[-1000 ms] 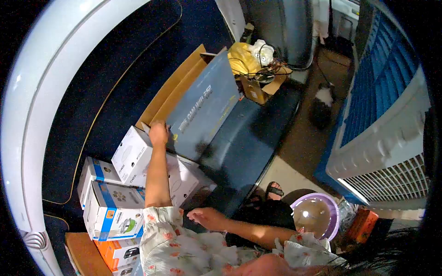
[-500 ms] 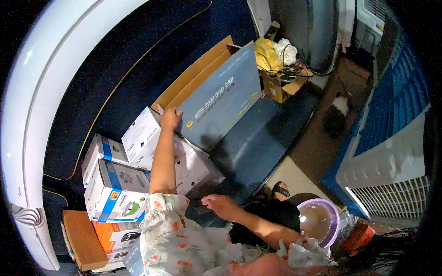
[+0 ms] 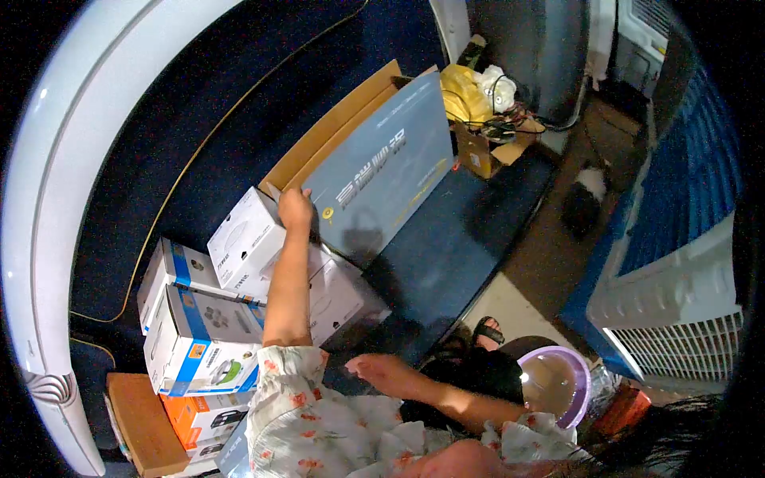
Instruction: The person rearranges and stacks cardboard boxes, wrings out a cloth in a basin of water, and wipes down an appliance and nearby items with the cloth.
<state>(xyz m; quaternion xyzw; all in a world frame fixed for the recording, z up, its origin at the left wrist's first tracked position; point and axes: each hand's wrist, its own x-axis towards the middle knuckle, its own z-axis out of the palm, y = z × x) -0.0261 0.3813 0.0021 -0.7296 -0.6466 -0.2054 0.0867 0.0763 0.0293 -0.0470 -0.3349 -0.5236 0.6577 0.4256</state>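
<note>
My left hand [image 3: 295, 209] grips the near upper corner of a large blue-grey cardboard box [image 3: 398, 159], fingers over its edge. The box stands on its long side with its brown top flaps [image 3: 335, 119] open; its inside is mostly hidden. Right beside that hand is a white carton [image 3: 247, 235] with line drawings. My right hand [image 3: 382, 374] hangs in front of my body, loosely open, with nothing visible in it. Another white carton [image 3: 339, 291] lies beyond it, under the left forearm.
White-and-blue cartons [image 3: 203, 334] are stacked at left, above an orange box [image 3: 187, 418] and a brown carton [image 3: 142, 414]. A small box of cables [image 3: 478, 155] and a yellow bag [image 3: 462, 92] stand behind. At right are a purple basin [image 3: 580, 390] and a blue-white slatted unit [image 3: 669, 279].
My left hand stays on the box's corner and the box has barely shifted. The right hand has dropped very slightly. The view has tilted a little.
</note>
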